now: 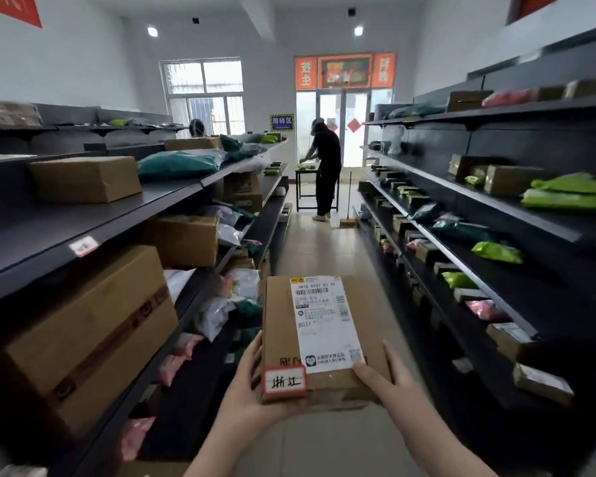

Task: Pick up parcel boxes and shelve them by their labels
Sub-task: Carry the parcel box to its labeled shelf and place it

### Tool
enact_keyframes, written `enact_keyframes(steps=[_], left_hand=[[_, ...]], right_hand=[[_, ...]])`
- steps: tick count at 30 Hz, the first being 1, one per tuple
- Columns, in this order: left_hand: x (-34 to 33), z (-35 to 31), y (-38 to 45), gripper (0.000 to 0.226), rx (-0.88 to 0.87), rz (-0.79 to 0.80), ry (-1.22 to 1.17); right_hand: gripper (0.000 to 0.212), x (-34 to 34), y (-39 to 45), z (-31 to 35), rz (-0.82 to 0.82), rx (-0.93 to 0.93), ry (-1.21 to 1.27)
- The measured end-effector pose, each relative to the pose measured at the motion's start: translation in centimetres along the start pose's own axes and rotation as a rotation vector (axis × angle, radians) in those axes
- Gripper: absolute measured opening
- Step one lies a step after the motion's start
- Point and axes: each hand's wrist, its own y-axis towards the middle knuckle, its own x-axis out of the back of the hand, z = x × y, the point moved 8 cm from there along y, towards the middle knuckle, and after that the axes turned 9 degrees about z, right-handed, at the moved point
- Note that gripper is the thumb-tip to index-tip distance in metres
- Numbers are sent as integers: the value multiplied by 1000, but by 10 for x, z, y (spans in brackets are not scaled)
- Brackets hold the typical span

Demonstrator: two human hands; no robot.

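Observation:
I hold a flat brown parcel box [283, 325] level in front of me, in the middle of the aisle. A white shipping label [324, 321] covers its top right, and a small red-bordered handwritten sticker [284, 382] sits on its near left corner. My left hand [248, 390] grips the box's near left edge from below and the side. My right hand [389, 376] clasps the near right edge, thumb resting on the white label.
Dark shelving runs along both sides: the left shelves [117, 215] carry big cardboard boxes [93, 332] and soft mailers, the right shelves [496, 208] small boxes and green bags [565, 194]. A person in black [326, 170] stands at a small table [307, 173] at the aisle's far end.

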Motion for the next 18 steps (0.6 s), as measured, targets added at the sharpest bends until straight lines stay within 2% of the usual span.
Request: enact_keyframes(steps=[3,10,11,18], left_hand=[[9,6,51,117,-33,60,-13],[44,9,171,117,-80,197,-61],[49,10,186,116,-77,211,-70],[62,24,288,109,-22,289,-104]], right_hand=[[34,5,36,1,-54,15,-37],[104,1,130,9,-136,27,-28],[107,1,142,9,-154,26,-31],[74,20,231,10,-243,19,-9]])
